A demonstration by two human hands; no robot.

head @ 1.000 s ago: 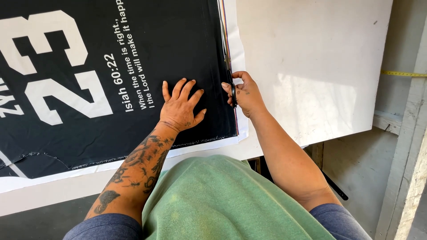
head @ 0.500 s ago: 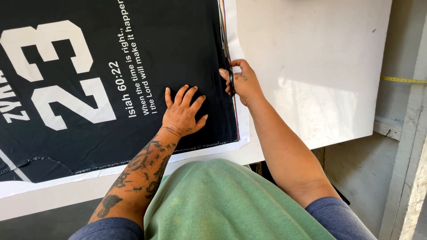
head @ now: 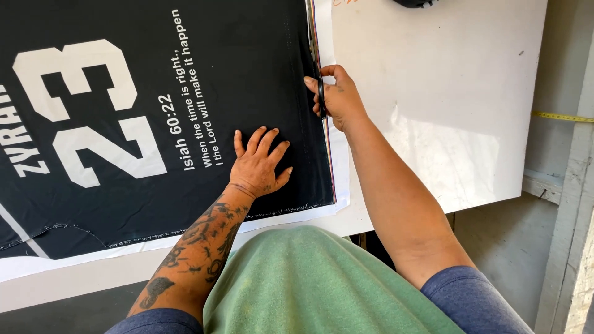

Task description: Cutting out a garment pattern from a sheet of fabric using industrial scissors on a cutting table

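Up along the cloth's right edge goes the right hand [head: 337, 96], further from the body than a second ago, and it's fisted around dark scissors [head: 321, 99], the handle loops tucked inside the fingers so only a sliver of black shows. Blades point away up the edge, though how wide they stand I cannot tell, the hand hides them. The left hand [head: 258, 164] has shifted only slightly, sitting a touch further up the fabric than before; it's flat, fingers spread, gripping nothing, simply pressing the black fabric [head: 247, 74] down just left of the cutting line. That fabric covers most of the white table [head: 445, 93], its right border running straight up beside the scissors, a thin multicoloured strip [head: 314, 37] along that border. Big white numerals [head: 93, 117] and lines of small white lettering [head: 195, 99] sit to the left of the pressing hand, same as earlier. White backing paper [head: 339, 154] peeks out under the right and near edges of the cloth. Forearm of the pressing hand carries dark tattoos; a green shirt front [head: 322, 284] fills the bottom of the view. Off to the right, a yellow tape measure [head: 560, 116] lies on the ledge, well apart from both hands.
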